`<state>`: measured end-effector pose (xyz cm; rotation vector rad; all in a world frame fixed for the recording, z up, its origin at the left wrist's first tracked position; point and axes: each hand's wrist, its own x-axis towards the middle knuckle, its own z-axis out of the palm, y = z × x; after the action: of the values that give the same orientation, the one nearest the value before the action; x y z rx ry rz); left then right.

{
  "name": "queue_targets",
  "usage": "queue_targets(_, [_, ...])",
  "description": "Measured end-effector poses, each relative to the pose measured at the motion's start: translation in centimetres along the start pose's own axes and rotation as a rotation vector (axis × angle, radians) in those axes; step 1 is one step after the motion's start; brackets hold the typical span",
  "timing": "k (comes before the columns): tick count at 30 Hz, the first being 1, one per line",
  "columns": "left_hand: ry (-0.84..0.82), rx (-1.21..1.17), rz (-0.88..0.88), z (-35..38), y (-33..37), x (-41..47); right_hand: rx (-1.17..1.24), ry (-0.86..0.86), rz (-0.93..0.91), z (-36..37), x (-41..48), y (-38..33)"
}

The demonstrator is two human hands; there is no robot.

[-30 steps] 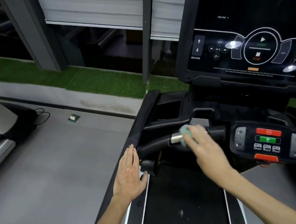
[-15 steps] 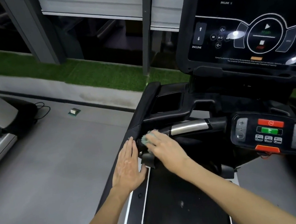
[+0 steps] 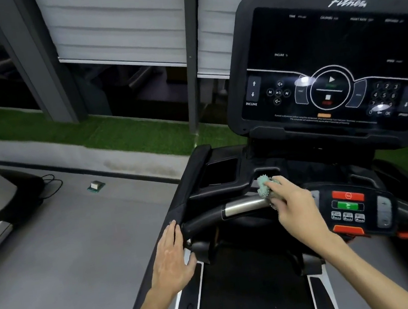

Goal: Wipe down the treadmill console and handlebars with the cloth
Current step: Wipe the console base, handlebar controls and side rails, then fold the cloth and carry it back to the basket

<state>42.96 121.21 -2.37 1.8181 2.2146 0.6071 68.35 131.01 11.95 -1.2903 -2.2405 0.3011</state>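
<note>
Cloth (image 3: 265, 187): teal, bunched, gripped in the curled fingers (image 3: 287, 189) of the right hand (image 3: 297, 209), pressed on the handlebar (image 3: 243, 205) metal section, just beside the button panel (image 3: 350, 208). Left hand (image 3: 170, 261): fingers released, laid flat against the side rail (image 3: 188, 183). Advised: cloth wrapped round the bar, even pressure applied, underside included

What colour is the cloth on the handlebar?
Pale teal-green cloth, with a nubby texture, seen in the head view.
</note>
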Motion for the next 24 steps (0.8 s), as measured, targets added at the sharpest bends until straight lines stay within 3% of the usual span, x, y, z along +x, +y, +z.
queue_targets(4, [0.085,-0.206,0.073,-3.3,3.8,2.4,0.411,0.006,0.199,-1.7,2.5,-3.0])
queue_targets(9, [0.045,-0.851,0.033,-11.3,12.0,5.9,0.813,-0.089,0.169,-3.6,4.2,-7.4])
queue_targets(13, [0.046,-1.179,-0.017,-16.3,14.6,6.5,1.003,-0.091,0.152,-5.2,5.2,-10.3])
queue_targets(17, [0.236,-1.166,-0.011,-19.9,14.8,5.7,1.017,-0.098,0.113,-6.5,5.7,-12.0])
queue_targets(21, [0.326,-1.216,-0.032,-22.7,14.7,4.6,1.259,-0.281,0.119,-7.4,6.0,-13.9])
queue_targets(24, [0.368,-1.170,-0.044,-24.5,14.5,3.5,1.279,-0.407,0.069,-8.0,6.6,-15.1])
